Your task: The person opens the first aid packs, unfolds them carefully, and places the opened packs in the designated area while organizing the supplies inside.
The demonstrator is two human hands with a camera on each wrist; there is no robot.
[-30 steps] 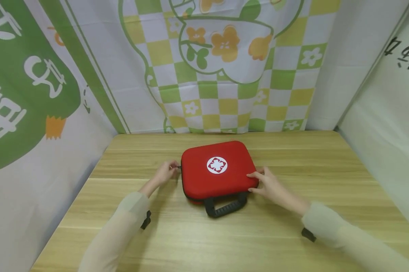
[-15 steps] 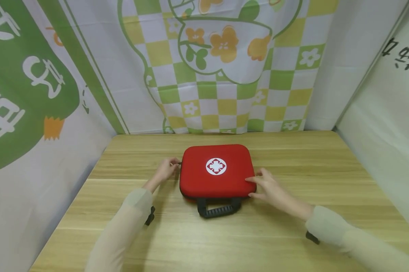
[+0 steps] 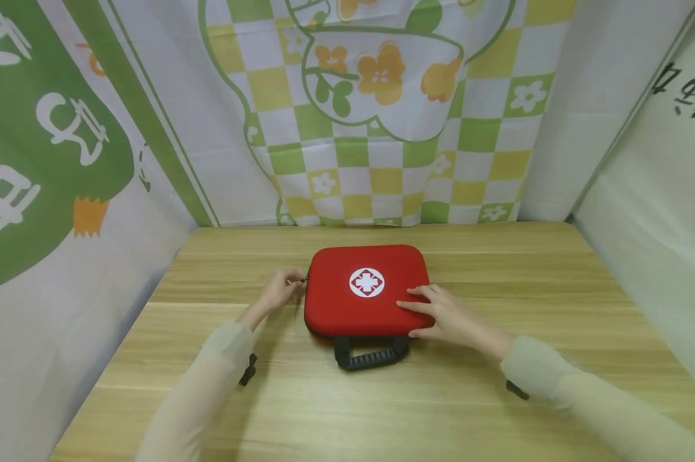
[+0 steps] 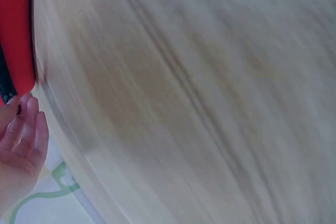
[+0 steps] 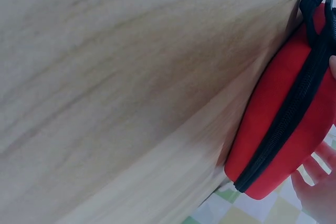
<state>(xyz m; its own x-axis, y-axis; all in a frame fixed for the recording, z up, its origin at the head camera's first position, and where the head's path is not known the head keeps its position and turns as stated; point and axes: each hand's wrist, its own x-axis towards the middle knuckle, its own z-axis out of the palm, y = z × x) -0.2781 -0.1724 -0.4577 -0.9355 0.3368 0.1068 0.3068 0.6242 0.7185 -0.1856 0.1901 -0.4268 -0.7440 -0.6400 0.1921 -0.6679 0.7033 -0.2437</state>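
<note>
A red first-aid case [image 3: 335,308] with a white round emblem [image 3: 367,282] lies flat on the wooden table, its black handle [image 3: 371,359] toward me. At its left side, my left hand [image 3: 280,289] pinches the zipper pull [image 3: 305,279] between thumb and fingertips. The left wrist view catches those fingers [image 4: 39,135] at the case's end, by the black zipper band [image 4: 5,80]. My right hand [image 3: 445,314] rests over the front right corner, fingers spread on the lid and thumb at the front edge. In the right wrist view the zipper [image 5: 289,116] runs closed along the near side.
The wooden table [image 3: 347,410] extends around the case on every side. Behind it hangs a checked curtain [image 3: 347,154] with flowers. Printed cloth [image 3: 52,128] covers the left side and pale cloth [image 3: 659,212] the right.
The case has turned slightly and now sits squarer to me. My right hand has slid from the case's right edge farther onto the lid, fingers spreading. The left hand keeps its pinch.
</note>
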